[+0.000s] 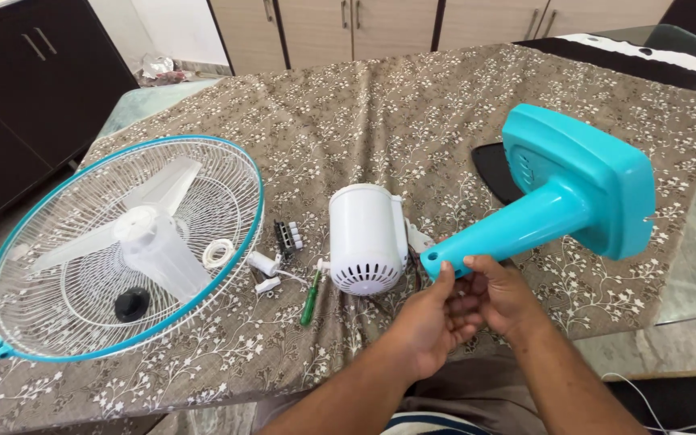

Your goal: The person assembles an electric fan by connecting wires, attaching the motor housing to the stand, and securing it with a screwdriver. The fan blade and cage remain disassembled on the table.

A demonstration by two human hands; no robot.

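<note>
A turquoise fan stand (561, 197) lies on its side on the table, its square base lifted to the right and its neck pointing at me. My left hand (428, 318) pinches the end of the neck from below. My right hand (499, 294) cups the neck's underside beside it. A white motor housing (366, 238) stands just left of the neck tip, with wires running under it.
A white wire guard with a turquoise rim (126, 246) holds the white blades and a black cap at the left. A green screwdriver (311, 298), small white parts (266, 264) and a black switch block (286, 236) lie between. A floral cloth (380, 113) covers the table.
</note>
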